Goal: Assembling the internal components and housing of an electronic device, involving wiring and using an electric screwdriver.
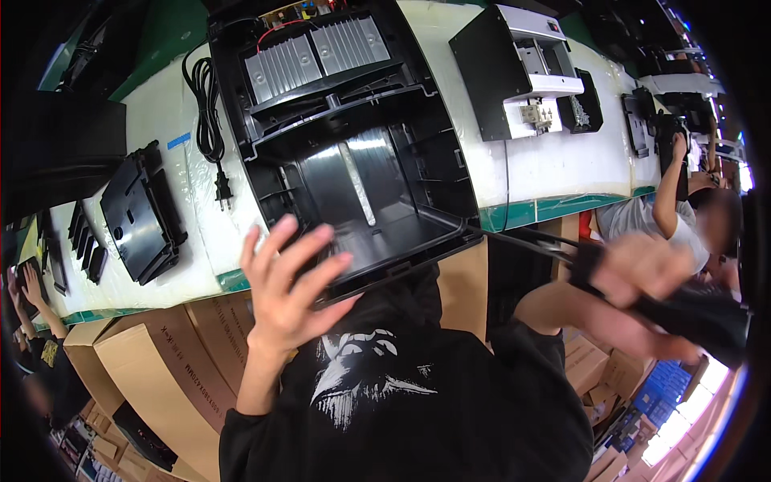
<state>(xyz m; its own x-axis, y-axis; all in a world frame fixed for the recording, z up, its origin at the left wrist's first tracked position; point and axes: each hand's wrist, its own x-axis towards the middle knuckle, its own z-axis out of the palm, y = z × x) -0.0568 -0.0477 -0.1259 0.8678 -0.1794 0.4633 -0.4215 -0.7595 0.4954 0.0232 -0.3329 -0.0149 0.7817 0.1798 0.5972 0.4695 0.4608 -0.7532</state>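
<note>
A large open black plastic housing [450, 173] lies before me, its deep hollow facing up and two finned silver heat sinks [317, 58] at its far end. Over its near left corner my left hand [289, 281] has its fingers spread, holding nothing; whether it touches the rim cannot be told. Off to the right, my right hand [642, 265] is closed around a black tool [691, 325], smeared by motion, that looks like a power screwdriver. Its long thin dark shaft [526, 243] reaches toward the housing's near right corner.
Left of the housing lie a coiled black power cord [207, 112] and stacked black panels [140, 217]. To the right stands a white-and-black case [514, 80] beside a black tray [584, 104] of small parts. Cardboard boxes [173, 377] sit below the table edge. Other people work at both sides.
</note>
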